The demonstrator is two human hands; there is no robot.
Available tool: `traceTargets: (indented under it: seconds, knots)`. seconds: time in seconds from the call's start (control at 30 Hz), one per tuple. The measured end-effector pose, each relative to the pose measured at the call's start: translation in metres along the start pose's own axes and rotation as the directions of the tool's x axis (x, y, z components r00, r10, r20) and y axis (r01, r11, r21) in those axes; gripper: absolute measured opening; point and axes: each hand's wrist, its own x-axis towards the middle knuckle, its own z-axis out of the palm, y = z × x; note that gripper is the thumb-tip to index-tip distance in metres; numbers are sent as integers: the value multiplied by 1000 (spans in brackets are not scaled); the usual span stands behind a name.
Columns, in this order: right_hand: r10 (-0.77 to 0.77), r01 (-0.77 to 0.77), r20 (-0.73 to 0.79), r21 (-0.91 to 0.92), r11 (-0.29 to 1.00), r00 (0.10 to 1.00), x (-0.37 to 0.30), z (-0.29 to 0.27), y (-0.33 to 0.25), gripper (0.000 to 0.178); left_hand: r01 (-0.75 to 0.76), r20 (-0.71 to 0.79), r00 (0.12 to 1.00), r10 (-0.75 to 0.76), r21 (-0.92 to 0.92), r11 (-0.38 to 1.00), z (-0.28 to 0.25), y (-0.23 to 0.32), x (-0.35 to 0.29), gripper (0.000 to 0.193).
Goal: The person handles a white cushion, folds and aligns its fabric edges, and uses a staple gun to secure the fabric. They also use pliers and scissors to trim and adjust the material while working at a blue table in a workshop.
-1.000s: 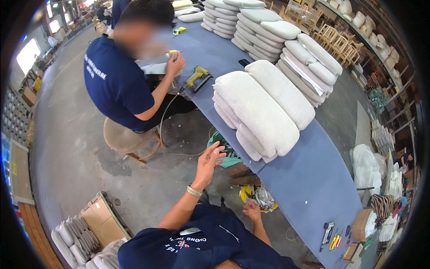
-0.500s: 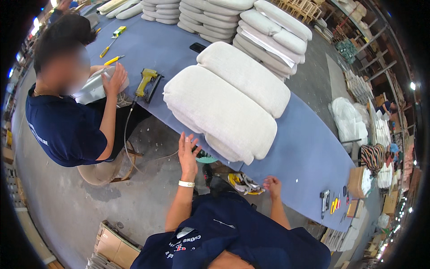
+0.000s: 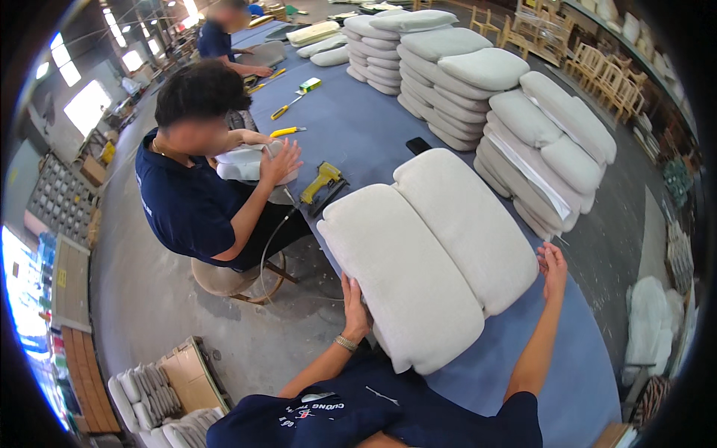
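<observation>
Two stacks of pale grey padded cushions lie side by side on the blue-covered table, a left top cushion (image 3: pixel 403 280) and a right top cushion (image 3: pixel 470 228). My left hand (image 3: pixel 355 310) lies along the near left side of the left stack, fingers stretched out; its thumb is partly hidden. At the right stack's outer side is my right hand (image 3: pixel 552 270), its fingers apart and slightly bent. Whether its fingertips touch the fabric I cannot tell. Neither hand is wrapped round a cushion.
Taller cushion piles (image 3: pixel 441 86) line the table's far side, beside a black phone (image 3: pixel 418 145). A yellow staple gun (image 3: pixel 323 183) with a hose lies left, near a seated co-worker (image 3: pixel 202 201) handling a cushion. A yellow cutter (image 3: pixel 286 131) lies beyond. Cardboard (image 3: pixel 196 377) stands behind.
The view has swung left. My left hand has come against the left stack's side. From near the table's front edge, my right hand has moved out to the right stack's side.
</observation>
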Motion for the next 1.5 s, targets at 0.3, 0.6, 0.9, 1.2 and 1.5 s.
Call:
traceTargets:
  seconds: [0.3, 0.6, 0.9, 1.2, 1.5]
  knots:
    - [179, -221, 544, 12, 975, 820, 155, 48, 21, 42, -89, 11, 996, 91, 324, 942, -46, -19, 8, 62]
    - [-52, -240, 819, 228, 943, 572, 163, 154, 33, 84, 86, -119, 992, -49, 334, 939, -45, -4, -11, 70]
    - [13, -240, 813, 157, 958, 582, 141, 158, 18, 95, 167, -205, 973, -106, 308, 937, -22, 7, -18, 83]
    - [56, -139, 741, 51, 989, 669, 144, 137, 41, 92, -24, -8, 999, 34, 528, 849, -41, 18, -1, 114]
    - [339, -394, 492, 8, 919, 802, -2, 84, 30, 91, -150, 277, 960, -29, 602, 784, -33, 86, 43, 118]
